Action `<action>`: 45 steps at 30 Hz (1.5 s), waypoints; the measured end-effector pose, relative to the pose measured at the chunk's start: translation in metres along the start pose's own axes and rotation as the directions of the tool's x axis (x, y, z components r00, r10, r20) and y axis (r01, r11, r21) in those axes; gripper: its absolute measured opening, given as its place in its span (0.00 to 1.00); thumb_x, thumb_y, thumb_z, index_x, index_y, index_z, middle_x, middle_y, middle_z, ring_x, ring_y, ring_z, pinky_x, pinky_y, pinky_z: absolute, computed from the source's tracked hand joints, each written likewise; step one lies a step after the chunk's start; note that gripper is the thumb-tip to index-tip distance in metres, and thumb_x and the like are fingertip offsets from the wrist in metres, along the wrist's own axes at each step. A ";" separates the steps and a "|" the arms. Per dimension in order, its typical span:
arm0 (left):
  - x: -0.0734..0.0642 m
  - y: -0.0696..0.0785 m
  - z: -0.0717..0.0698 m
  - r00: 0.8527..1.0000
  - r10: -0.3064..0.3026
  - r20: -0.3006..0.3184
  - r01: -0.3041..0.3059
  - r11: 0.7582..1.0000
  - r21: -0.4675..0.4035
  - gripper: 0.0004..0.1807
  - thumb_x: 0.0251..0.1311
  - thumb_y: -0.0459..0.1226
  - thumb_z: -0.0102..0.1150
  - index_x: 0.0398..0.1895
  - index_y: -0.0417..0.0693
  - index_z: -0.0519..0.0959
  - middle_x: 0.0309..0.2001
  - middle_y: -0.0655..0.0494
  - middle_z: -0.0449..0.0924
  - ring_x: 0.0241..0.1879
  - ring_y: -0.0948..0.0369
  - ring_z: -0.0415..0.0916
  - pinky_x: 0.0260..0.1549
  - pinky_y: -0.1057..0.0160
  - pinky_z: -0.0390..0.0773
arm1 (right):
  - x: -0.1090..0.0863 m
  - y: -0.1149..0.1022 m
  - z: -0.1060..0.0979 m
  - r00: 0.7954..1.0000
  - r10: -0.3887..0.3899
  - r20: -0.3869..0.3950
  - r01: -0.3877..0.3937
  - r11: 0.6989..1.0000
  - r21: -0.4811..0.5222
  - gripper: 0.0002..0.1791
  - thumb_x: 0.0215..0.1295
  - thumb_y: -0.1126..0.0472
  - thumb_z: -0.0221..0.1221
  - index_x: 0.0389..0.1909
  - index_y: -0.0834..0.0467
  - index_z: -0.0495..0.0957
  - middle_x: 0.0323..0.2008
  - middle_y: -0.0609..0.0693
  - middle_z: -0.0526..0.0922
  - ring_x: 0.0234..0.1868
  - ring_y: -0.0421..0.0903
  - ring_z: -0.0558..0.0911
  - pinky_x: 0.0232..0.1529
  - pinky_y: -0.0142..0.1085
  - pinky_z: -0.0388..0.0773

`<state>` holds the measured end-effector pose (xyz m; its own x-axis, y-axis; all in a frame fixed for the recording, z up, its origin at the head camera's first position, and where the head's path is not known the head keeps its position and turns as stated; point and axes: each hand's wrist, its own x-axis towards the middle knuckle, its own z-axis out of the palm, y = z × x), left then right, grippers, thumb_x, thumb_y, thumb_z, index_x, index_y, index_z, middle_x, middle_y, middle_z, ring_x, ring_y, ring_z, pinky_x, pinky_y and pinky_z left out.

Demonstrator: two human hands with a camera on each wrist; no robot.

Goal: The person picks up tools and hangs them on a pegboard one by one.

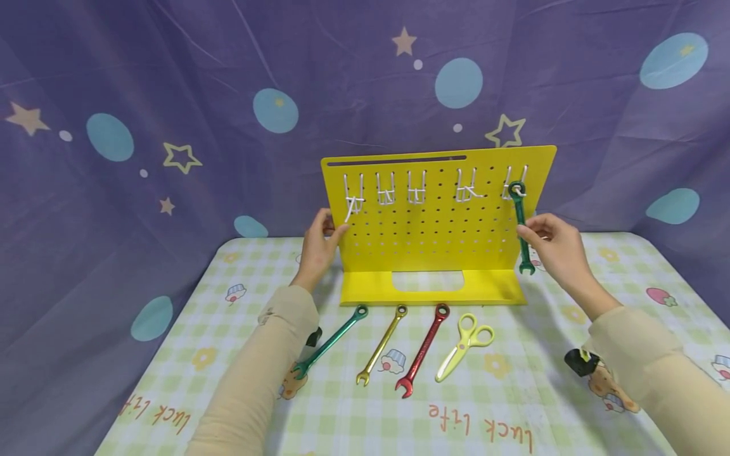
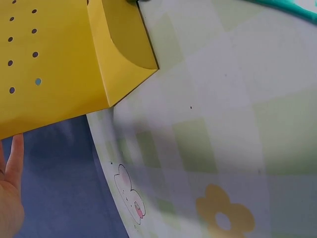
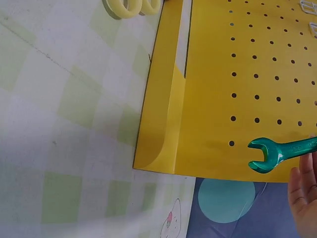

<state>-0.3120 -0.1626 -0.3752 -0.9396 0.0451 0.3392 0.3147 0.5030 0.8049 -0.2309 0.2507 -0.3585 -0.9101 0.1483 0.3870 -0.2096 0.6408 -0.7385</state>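
On the yellow pegboard's (image 1: 428,259) rightmost white hook (image 1: 508,178): green wrench (image 1: 519,212), ring around the tip, shaft pinched by right grip (image 1: 557,246). Left grip (image 1: 318,248): clasping pegboard edge. Risk: premature release, ring poorly seated, wrench dropping to tabletop (image 1: 547,354).

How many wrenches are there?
4: the dark green wrench in the right hand; the teal wrench, gold wrench and red wrench on the table in front of the pegboard.

creased purple-blue fabric backdrop (image 1: 199,69) across the upper frame, printed stars (image 1: 404,42) and light-blue ovals (image 1: 459,83), green-and-white checked tablecloth (image 1: 245,335) below, upside-down "Luck Life" lettering (image 1: 507,432) at bottom centre
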 end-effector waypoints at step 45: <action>0.000 -0.003 0.003 1.000 -0.010 -0.014 0.010 1.000 0.016 0.15 0.68 0.43 0.57 0.53 0.51 0.71 0.44 0.49 0.77 0.46 0.53 0.76 0.39 0.56 0.79 | 0.006 0.016 0.008 0.991 0.050 0.127 -0.059 0.996 0.068 0.27 0.72 0.42 0.55 0.60 0.57 0.77 0.44 0.45 0.84 0.42 0.41 0.80 0.27 0.32 0.79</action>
<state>-0.3139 -0.1614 -0.3792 -0.9408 0.0284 0.3379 0.3031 0.5170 0.8005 -0.2426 0.2556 -0.3727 -0.9573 0.0834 0.2767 -0.1796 0.5784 -0.7957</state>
